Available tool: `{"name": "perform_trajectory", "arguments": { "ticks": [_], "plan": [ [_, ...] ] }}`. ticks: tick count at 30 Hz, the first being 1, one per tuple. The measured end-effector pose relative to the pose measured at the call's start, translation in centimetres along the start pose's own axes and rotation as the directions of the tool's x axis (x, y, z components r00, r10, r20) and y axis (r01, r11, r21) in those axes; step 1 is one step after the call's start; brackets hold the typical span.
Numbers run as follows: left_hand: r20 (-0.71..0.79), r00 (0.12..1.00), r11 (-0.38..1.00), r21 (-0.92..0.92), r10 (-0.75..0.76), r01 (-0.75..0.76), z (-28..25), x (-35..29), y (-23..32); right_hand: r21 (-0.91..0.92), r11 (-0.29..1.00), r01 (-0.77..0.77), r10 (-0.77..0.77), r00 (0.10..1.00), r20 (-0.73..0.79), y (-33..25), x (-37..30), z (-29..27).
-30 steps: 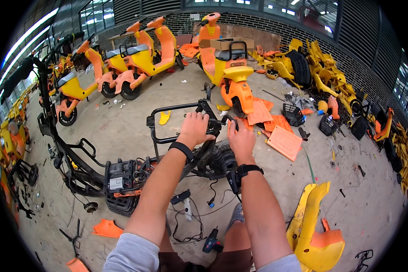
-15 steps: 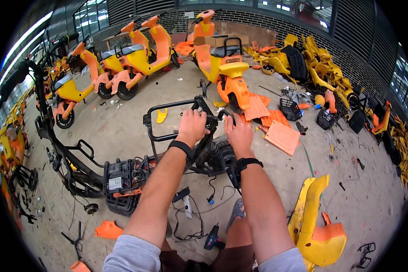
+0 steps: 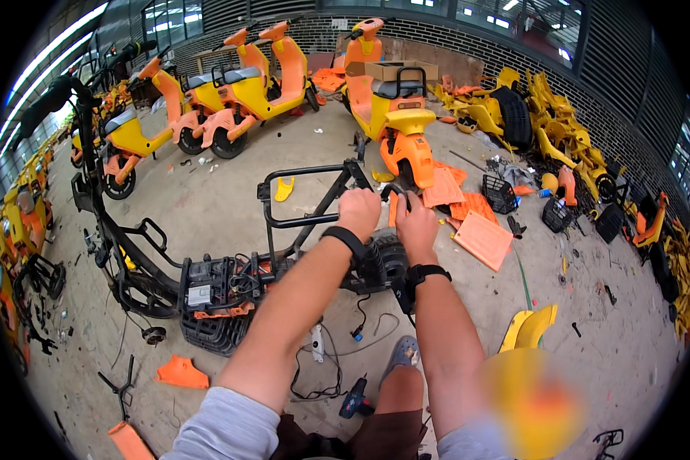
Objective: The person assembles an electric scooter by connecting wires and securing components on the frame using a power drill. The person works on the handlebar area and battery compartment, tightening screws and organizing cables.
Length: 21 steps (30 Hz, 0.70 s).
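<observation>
A stripped black scooter frame (image 3: 299, 222) stands on the floor before me, its rear end under my hands. My right hand (image 3: 417, 228) is closed round a black curved bar (image 3: 392, 188) at that rear end; a narrow orange piece (image 3: 393, 208) shows below the bar. Close by on the left, my left hand (image 3: 359, 212) makes a fist against the frame's rear, near the bar's left end; what its curled fingers hold is hidden. Beneath the hands sit the black rear wheel (image 3: 391, 259) and a shock absorber. Wiring and a black battery tray (image 3: 218, 287) fill the frame's middle.
A cordless drill (image 3: 356, 399) and loose cables lie by my feet. Yellow body panels (image 3: 530, 328) rest at my right, partly blurred. Orange panels (image 3: 483, 240) lie ahead right. Several yellow-orange scooters (image 3: 261, 96) stand farther back; a heap of yellow parts (image 3: 548, 115) lines the wall.
My left hand has slid right along the frame's rear, nearer the right hand, and curled into a fist. My right hand keeps its hold on the bar. The view has shifted slightly.
</observation>
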<state>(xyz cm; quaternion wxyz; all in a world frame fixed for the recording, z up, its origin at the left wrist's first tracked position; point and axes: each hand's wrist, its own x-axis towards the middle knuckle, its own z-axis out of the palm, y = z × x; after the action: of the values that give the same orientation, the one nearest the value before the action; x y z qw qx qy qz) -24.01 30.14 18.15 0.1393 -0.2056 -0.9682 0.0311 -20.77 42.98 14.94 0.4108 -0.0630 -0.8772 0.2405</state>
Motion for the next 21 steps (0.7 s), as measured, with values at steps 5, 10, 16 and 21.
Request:
{"name": "perform_trajectory", "arguments": {
  "ticks": [5,10,16,21],
  "plan": [
    [0.244,0.968,0.640,-0.737,-0.051,0.219,-0.7,0.6,-5.3,0.084,0.996,-0.006,0.007,1.000,-0.015,-1.0,-0.3,0.1],
    [0.458,0.866,0.046,-0.879,-0.202,0.475,0.3,-0.2,-3.6,0.136,0.991,0.000,0.004,1.000,-0.029,-0.1,-0.2,0.3],
    [0.558,0.706,-0.388,-0.824,-0.435,0.412,2.2,-0.2,1.9,0.084,0.993,-0.079,0.077,0.997,0.025,0.0,-0.4,0.6],
    [0.418,0.621,-0.213,-0.900,-0.663,0.379,3.3,1.6,6.2,0.107,0.990,-0.094,0.076,0.983,0.165,1.0,0.3,1.1]
  ]
}}
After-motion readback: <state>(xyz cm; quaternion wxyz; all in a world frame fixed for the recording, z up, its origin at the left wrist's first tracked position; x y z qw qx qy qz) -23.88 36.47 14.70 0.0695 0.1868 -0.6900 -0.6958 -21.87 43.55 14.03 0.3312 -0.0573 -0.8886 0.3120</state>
